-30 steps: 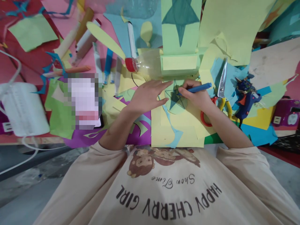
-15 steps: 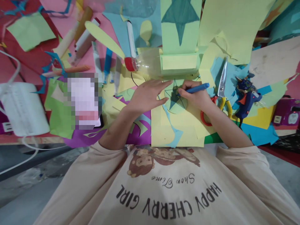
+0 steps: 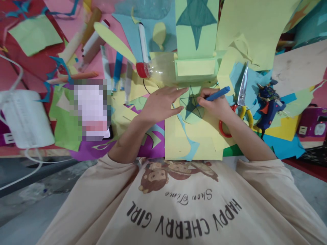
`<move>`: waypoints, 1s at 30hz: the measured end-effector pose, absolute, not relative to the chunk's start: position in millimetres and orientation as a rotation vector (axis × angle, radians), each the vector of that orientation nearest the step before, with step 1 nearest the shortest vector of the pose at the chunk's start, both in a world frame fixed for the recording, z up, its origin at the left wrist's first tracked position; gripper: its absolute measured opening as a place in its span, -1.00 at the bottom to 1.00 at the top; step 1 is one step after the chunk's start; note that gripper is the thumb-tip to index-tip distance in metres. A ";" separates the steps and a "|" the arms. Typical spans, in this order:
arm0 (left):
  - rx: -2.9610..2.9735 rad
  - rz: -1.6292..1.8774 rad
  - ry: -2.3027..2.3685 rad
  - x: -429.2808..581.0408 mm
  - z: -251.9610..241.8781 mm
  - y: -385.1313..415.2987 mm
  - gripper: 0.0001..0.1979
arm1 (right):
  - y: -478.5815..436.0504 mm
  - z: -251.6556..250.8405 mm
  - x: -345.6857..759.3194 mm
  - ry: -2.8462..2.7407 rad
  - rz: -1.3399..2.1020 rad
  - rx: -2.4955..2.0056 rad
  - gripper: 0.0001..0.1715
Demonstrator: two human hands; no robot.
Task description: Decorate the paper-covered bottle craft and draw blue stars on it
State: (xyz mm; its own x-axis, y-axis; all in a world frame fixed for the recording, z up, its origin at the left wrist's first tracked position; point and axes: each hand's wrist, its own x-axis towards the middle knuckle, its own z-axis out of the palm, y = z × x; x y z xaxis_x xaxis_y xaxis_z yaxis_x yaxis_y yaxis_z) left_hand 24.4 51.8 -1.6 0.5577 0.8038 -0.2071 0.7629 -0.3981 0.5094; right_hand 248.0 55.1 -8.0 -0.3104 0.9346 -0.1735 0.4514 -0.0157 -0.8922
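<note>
My right hand (image 3: 213, 103) grips a blue marker pen (image 3: 219, 93), its tip down on a round light green paper (image 3: 195, 118). On that paper is a star outline (image 3: 190, 103), its middle and lower left arm coloured dark blue-green. With fingers and thumb spread apart, my left hand (image 3: 160, 104) lies flat at the green paper's left edge. Yellow paper (image 3: 178, 143) lies underneath, with a thin blue paper scrap (image 3: 193, 148) on it. Behind the hands, a clear plastic bottle (image 3: 162, 68) with a red cap lies on its side, light green paper against it.
Scissors (image 3: 242, 92) with red and yellow handles lie right of my right hand, beside a dark blue glue gun (image 3: 267, 114). Several markers (image 3: 118, 69) lie at the left, near a blurred-out phone (image 3: 93, 109) and a white power box (image 3: 28, 119). Another dark star (image 3: 196, 18) is at the back.
The pen and my right hand have shifted slightly right, and the pen leans a little more steeply. The coloured area around the star's middle looks larger. My left hand stays in place.
</note>
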 end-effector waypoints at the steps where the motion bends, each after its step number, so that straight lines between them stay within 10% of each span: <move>1: 2.235 0.095 1.254 24.3 -1.6 51.9 -0.37 | 55.5 -8.9 247.9 -1.755 1.304 -1.424 -0.59; 30: 2.243 0.081 1.256 23.9 -2.1 52.0 -0.35 | 53.8 -2.2 247.8 -1.850 1.254 -1.543 -0.65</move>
State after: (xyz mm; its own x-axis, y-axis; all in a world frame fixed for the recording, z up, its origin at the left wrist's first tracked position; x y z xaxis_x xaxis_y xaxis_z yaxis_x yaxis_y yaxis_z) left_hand 23.9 52.0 -2.1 0.5588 0.8015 -0.2128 0.7674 -0.4026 0.4989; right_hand 247.8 53.8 -2.2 -0.2938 0.9302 -0.2199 0.5491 -0.0241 -0.8354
